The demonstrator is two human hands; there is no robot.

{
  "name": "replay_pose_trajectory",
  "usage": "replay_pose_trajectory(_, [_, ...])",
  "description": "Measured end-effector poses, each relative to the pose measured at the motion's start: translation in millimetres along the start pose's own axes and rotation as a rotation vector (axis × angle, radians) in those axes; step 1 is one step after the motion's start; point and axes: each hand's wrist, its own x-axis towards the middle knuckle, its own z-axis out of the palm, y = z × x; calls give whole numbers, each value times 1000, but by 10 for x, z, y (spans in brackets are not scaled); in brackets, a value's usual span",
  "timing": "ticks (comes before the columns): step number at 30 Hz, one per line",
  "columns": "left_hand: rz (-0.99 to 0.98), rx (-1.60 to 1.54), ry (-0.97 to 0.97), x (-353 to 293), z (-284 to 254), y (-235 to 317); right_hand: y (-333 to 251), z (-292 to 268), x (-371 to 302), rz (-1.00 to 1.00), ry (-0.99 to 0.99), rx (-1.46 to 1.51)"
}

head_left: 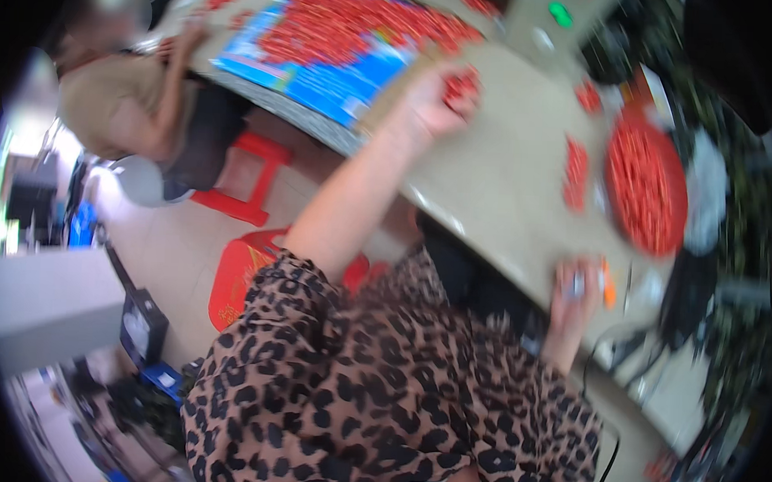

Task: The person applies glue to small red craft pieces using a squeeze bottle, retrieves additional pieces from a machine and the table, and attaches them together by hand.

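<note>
My left hand (433, 107) is raised over the table, its fingers curled around a bunch of small red pieces (462, 87). Beyond it, a large heap of similar red pieces (327, 23) lies on a blue printed sheet (323, 96). My right hand (574, 294) rests low over the table's near right part, fingers bent. A small whitish-blue item (579, 285) shows at its fingers, too blurred to name. Right beside that hand is an orange object (609, 283), perhaps touching it. A red round tray (679, 189) full of red pieces stands farther right.
Between my hands and the tray lies a short row of red pieces (576, 174). A clear plastic bag (707, 190) and dark cables (648, 356) are at the right. Another person (121, 104) sits at the far left, beside a red stool (249, 179). A red chair (238, 273) stands nearer.
</note>
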Motion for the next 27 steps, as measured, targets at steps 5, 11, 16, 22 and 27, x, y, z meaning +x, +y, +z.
replay_pose_trajectory(5, [-60,-19,22,198,-79,-576,-5,-231,73,-108,-50,-46])
replay_pose_trajectory(11, [176,191,90,283,-34,-832,64,-290,94,-105,-39,-69])
replay_pose_trajectory(16, [284,142,58,288,27,-1033,79,-274,36,-84,-71,-57])
replay_pose_trajectory(22, [466,338,24,382,-18,-1244,108,-256,58,-91,-101,-48])
replay_pose_trajectory(27, [563,632,47,360,63,-1299,121,-214,102,-82,-94,-24])
